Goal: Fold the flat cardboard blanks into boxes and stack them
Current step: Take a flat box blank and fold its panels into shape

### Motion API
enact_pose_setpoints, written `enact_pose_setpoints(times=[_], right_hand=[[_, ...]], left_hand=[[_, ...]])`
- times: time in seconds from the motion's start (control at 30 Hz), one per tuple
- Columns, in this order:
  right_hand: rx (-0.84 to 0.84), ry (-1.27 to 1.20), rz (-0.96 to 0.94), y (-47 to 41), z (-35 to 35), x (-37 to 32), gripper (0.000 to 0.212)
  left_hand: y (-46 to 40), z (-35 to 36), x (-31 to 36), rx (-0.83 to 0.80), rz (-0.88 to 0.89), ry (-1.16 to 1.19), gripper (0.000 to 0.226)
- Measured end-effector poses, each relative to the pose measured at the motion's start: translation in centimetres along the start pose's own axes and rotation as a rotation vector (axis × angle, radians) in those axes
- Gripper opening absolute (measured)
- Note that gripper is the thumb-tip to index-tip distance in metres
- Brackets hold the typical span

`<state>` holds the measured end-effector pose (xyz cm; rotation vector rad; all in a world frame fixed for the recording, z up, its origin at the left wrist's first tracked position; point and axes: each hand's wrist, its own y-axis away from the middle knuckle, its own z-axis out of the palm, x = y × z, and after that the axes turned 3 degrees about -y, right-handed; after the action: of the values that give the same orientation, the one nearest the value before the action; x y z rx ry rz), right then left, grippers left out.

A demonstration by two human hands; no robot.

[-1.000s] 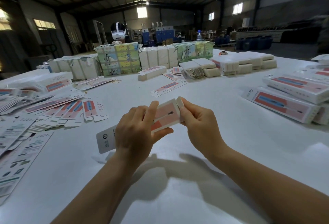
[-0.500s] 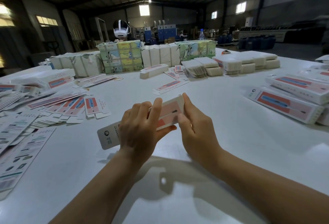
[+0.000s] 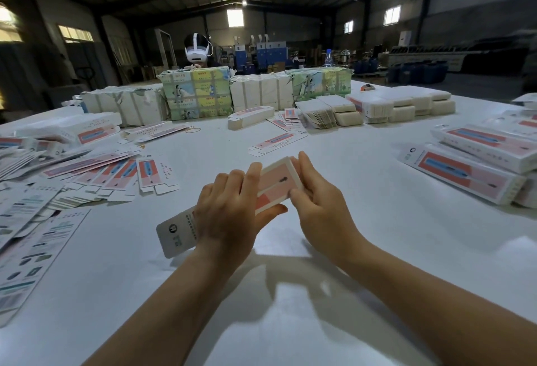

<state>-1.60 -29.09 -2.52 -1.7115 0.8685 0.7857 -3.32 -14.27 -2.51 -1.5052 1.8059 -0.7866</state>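
A long pink-and-white box (image 3: pixel 277 184) is held above the white table (image 3: pixel 377 249), its white end (image 3: pixel 177 234) pointing down to the left. My left hand (image 3: pixel 229 208) grips its middle, fingers over the top and thumb underneath. At the far end of the box, my right hand (image 3: pixel 319 203) has its fingers curled around the end flap. Folded boxes (image 3: pixel 465 173) are stacked at the right. Flat blanks (image 3: pixel 116 171) lie fanned out at the left.
Wrapped bundles (image 3: pixel 200 95) and piles of white blanks (image 3: pixel 406 104) line the far side of the table. A single flat blank (image 3: pixel 276 141) lies beyond my hands. A person wearing a white headset (image 3: pixel 197 51) sits behind the bundles. More printed sheets (image 3: pixel 26 252) cover the near left.
My right hand has shifted along the far end of the box, closing over its end flap. The left hand keeps its grip on the middle.
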Motion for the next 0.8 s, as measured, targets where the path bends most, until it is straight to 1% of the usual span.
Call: enact_pose_setpoints(times=[0.1, 0.17, 0.27, 0.33, 0.4, 0.43, 0.5, 0.6, 0.7, 0.73, 0.8], right_hand=[[-0.078, -0.032, 0.016, 0.2, 0.3, 0.5, 0.054], [-0.121, 0.001, 0.016, 0.3, 0.4, 0.9, 0.057], [-0.181, 0.054, -0.011, 0.0, -0.1, 0.9, 0.064], [-0.183, 0.170, -0.140, -0.3, -0.6, 0.4, 0.075], [-0.213, 0.378, -0.341, -0.6, -1.1, 0.2, 0.085], [-0.241, 0.486, -0.418, -0.7, -1.4, 0.2, 0.087], [-0.273, 0.633, -0.490, -0.9, -1.7, 0.3, 0.080], [-0.330, 0.724, -0.514, -1.1, -1.6, 0.7, 0.072], [-0.368, 0.875, -0.541, -1.4, -1.3, 1.5, 0.075], [-0.371, 0.915, -0.525, -1.5, -1.2, 1.8, 0.074], [-0.359, 0.955, -0.434, -1.8, -1.2, 2.2, 0.069]], left_hand=[[-0.1, -0.1, 0.2, -0.064, -0.019, 0.029, 0.074], [0.0, -0.2, 0.0, -0.096, -0.008, 0.048, 0.073], [0.0, -0.5, -0.6, -0.101, 0.007, 0.059, 0.070], [-0.2, -0.7, -0.8, -0.115, 0.062, 0.056, 0.072], [-0.3, -0.7, -0.9, -0.126, 0.155, 0.053, 0.070], [-0.3, -0.8, -1.0, -0.149, 0.188, 0.059, 0.070], [-0.3, -0.9, -1.5, -0.185, 0.219, 0.090, 0.073], [0.1, -0.6, -2.5, -0.226, 0.241, 0.112, 0.078], [0.4, 0.2, -2.9, -0.285, 0.215, 0.134, 0.075], [0.6, 1.0, -3.1, -0.273, 0.216, 0.108, 0.075], [0.6, 1.9, -3.5, -0.258, 0.212, 0.035, 0.075]])
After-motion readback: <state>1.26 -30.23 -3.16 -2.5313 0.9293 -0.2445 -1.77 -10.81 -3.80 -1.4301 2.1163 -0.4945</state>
